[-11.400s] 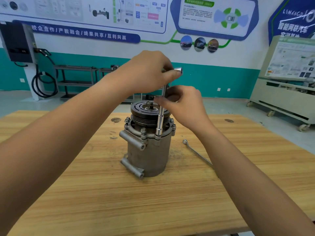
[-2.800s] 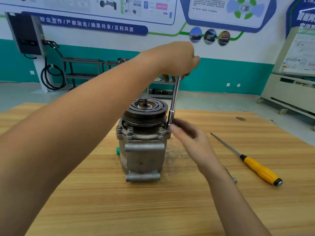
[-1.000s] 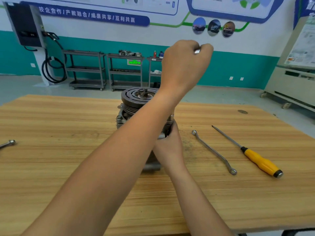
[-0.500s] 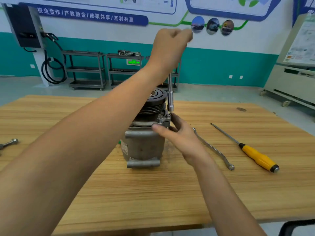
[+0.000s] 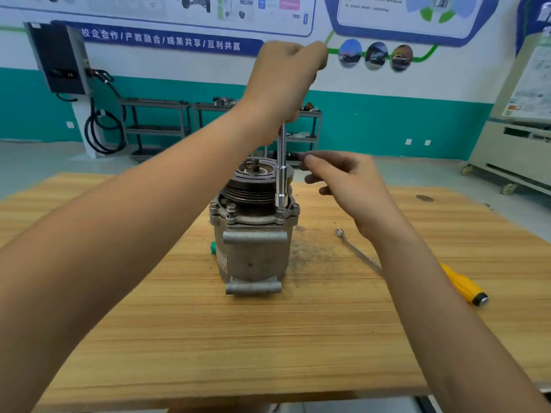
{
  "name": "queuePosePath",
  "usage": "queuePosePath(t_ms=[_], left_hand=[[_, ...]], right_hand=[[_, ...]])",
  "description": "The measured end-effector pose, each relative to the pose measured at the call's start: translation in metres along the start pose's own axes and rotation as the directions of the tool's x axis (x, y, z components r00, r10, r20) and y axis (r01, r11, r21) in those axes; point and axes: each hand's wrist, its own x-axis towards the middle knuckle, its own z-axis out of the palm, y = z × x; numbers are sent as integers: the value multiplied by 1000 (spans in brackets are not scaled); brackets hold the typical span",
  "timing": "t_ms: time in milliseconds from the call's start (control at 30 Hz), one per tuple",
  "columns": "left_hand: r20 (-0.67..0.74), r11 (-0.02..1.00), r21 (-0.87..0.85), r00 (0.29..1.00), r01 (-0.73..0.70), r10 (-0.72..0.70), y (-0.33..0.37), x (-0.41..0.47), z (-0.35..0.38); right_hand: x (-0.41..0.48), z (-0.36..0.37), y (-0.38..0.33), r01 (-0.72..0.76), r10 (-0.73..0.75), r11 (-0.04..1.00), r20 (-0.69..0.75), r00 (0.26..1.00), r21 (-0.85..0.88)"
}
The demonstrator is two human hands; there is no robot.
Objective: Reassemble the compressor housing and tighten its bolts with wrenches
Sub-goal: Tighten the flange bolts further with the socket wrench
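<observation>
Now gripping the wrench (image 5: 281,174) top with the left hand (image 5: 286,79) curled tight, socket planted on a bolt (image 5: 280,209) at the compressor (image 5: 253,251) front-right rim. Holding the right hand (image 5: 348,189) just right of the compressor, fingers loose, nothing in it. Standing upright on the table (image 5: 208,338), that compressor. Further right: spanner (image 5: 357,252), screwdriver (image 5: 462,287).

Automotive training workshop. Wall posters (image 5: 179,10) carried vehicle diagrams above a blue banner (image 5: 161,40) of Chinese characters and three round car photographs (image 5: 376,56). A black wall charger (image 5: 58,58) with a looped cable (image 5: 101,135) hung at left. Steel racks (image 5: 155,126) stood along the teal-and-white wall, with small parts on top. A cabinet (image 5: 512,150) on casters, faced with a printed panel, stood at right. On the wooden surface (image 5: 238,338), a compressor (image 5: 253,254) stood upright with a socket wrench (image 5: 281,174) set on a flange bolt. A spanner (image 5: 357,251) and a yellow-handled screwdriver (image 5: 462,286) lay beside it.
</observation>
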Motion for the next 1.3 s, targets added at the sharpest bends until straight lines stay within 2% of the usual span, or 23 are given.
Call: queuePosePath(t_ms=[133, 300, 367, 467, 567, 633, 733, 767, 833, 900, 967, 1033, 1100, 1167, 1200, 1233, 1300], left_hand=[[-43, 1000, -7, 999, -2, 2, -3, -1, 6], [-12, 1000, 5, 1000, 13, -13, -11, 2, 8], [84, 999, -25, 996, 40, -38, -12, 4, 6], [347, 987, -131, 937, 94, -43, -13, 3, 0], [464, 968, -206, 885, 142, -31, -15, 1, -5], [436, 981, -137, 898, 136, -63, -14, 2, -7], [225, 986, 163, 972, 25, -62, -18, 5, -12], [144, 983, 183, 989, 14, -41, -21, 4, -14], [47, 996, 52, 997, 67, -69, -28, 3, -18], [27, 978, -132, 987, 164, -161, -33, 2, -21], [31, 959, -176, 975, 222, -220, -33, 1, -23], [45, 975, -96, 980, 199, -195, -27, -1, -25], [86, 987, 147, 993, 69, -83, -21, -4, -26], [165, 908, 406, 986, -102, 37, -15, -8, -26], [197, 876, 456, 978, -155, 70, -13, -10, -26], [225, 880, 443, 971, -172, 77, -11, -11, -27], [313, 946, 301, 950, -119, 20, -6, -12, -31]], right_hand=[[11, 4, -7, 42, -39, 997, 52, 998, -62], [16, 9, -10, 3, 1, 1000, 169, 986, -24], [17, 10, -10, 10, -3, 999, 196, 981, -34], [17, 11, -8, 44, -36, 999, 234, 972, -31], [16, 12, -4, 82, -78, 997, 201, 976, -12], [17, 14, -3, 100, -92, 994, 133, 987, -54], [17, 17, -5, 136, -136, 974, 12, 991, -180], [16, 18, -6, 180, -187, 954, -7, 982, -241], [14, 20, -9, 240, -240, 914, 42, 970, -326], [11, 22, -14, 221, -184, 940, 159, 970, -259], [11, 23, -15, 172, -130, 966, 215, 968, -190], [11, 24, -15, 176, -141, 968, 197, 970, -177], [11, 26, -13, 192, -164, 967, 169, 972, -166], [13, 26, -9, 212, -198, 961, 94, 976, -179], [14, 25, -9, 226, -221, 955, 48, 974, -194], [15, 24, -8, 240, -242, 947, 17, 970, -212], [16, 22, -8, 240, -235, 956, 51, 971, -166]])
